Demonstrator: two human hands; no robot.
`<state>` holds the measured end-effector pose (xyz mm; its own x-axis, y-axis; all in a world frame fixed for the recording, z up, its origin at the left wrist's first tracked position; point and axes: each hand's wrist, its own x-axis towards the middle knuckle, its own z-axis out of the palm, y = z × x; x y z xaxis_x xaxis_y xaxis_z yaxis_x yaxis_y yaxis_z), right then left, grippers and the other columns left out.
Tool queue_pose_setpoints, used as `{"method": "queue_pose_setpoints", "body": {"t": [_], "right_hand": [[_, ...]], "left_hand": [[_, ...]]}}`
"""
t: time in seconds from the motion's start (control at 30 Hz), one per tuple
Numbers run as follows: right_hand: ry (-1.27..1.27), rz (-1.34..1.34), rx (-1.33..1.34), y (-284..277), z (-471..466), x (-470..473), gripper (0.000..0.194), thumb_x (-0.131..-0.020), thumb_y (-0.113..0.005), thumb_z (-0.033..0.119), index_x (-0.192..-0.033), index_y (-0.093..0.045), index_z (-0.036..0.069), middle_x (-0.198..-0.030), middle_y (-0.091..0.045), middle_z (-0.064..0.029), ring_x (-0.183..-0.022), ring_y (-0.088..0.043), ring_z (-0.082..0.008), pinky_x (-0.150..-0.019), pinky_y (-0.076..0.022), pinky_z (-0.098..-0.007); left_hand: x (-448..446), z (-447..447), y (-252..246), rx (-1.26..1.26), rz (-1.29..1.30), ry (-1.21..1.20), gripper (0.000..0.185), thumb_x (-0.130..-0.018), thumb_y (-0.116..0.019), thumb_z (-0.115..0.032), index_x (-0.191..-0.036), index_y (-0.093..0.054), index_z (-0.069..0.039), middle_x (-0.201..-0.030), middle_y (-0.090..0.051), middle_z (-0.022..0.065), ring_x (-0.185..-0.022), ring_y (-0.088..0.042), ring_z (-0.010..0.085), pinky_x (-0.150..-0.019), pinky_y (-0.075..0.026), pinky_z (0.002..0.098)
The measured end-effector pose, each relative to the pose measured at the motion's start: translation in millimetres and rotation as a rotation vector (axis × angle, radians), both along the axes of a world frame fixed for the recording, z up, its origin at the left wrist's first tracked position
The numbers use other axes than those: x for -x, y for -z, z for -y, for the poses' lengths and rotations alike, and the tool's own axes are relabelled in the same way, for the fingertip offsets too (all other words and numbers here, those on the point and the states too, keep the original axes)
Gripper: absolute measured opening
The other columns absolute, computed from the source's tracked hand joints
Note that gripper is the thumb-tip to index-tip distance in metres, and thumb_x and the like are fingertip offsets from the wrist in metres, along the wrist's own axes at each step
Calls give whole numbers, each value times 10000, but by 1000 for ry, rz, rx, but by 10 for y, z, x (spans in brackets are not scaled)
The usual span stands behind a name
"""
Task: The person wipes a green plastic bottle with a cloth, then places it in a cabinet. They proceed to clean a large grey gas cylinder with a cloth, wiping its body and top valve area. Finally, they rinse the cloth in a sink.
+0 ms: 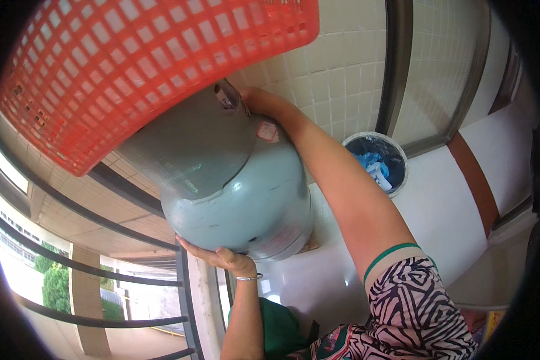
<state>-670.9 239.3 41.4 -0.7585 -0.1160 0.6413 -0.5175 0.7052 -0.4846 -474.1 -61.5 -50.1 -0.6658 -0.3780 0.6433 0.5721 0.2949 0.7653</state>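
Observation:
A grey-blue metal gas cylinder (234,202) stands before me, both my hands on it. Cupped against the lower side of its body is my left hand (220,258), with a bangle at the wrist. My right hand (248,100) reaches around the far side to the grey collar (193,144), by a cut-out; most of its fingers are hidden. A small red-and-white label (267,132) is stuck near the shoulder. Over the collar's top lies a red plastic lattice basket (162,58), which hides the valve area.
A dark bucket (398,173) holding blue and white plastic scraps stands by the tiled wall (315,85). Curved metal railing bars (135,274) run along the left, with shrubs beyond. Pale glossy floor (445,198) crosses a brown strip (474,180).

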Motion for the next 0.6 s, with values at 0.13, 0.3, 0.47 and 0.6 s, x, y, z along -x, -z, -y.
{"method": "queue_pose_setpoints", "body": {"t": [0.13,0.3,0.47,0.6], "right_hand": [[158,84,-110,-198,95,-468,317,-928,-488,265,-1023,-676,28,-1004,-673,-235,-916,-650,-396,-798,-505,-460],[186,235,460,-248,437,-1407,294,-918,-533,217,-1099,-643,13,-952,-676,-225,-906,-650,-399,-792,-501,-446],[418,-126,289,-49,912,-1996,333,-908,-574,183,-1164,-598,-28,-1161,-620,-227,-1072,-596,-383,-930,-456,-418],[477,-249,78,106,1451,-2451,363,-859,-593,132,-1172,-574,-50,-1276,-543,-241,-1239,-480,-434,-1060,-347,-514]], "left_hand": [[0,16,-27,5,-34,16,1075,-840,-356,-809,-1519,-164,3,-1561,-167,240,-1448,-170,397,-1159,-180,535],[44,3,48,14,-23,10,1084,-834,-361,-817,-1515,-175,7,-1566,-159,250,-1451,-164,406,-1167,-154,522],[88,-15,140,41,-53,52,1014,-871,-405,-742,-1521,-169,0,-1576,-156,229,-1460,-144,384,-1174,-123,511],[84,-26,184,22,-54,102,976,-887,-463,-665,-1522,-161,12,-1586,-146,219,-1469,-127,372,-1183,-95,492]]}}
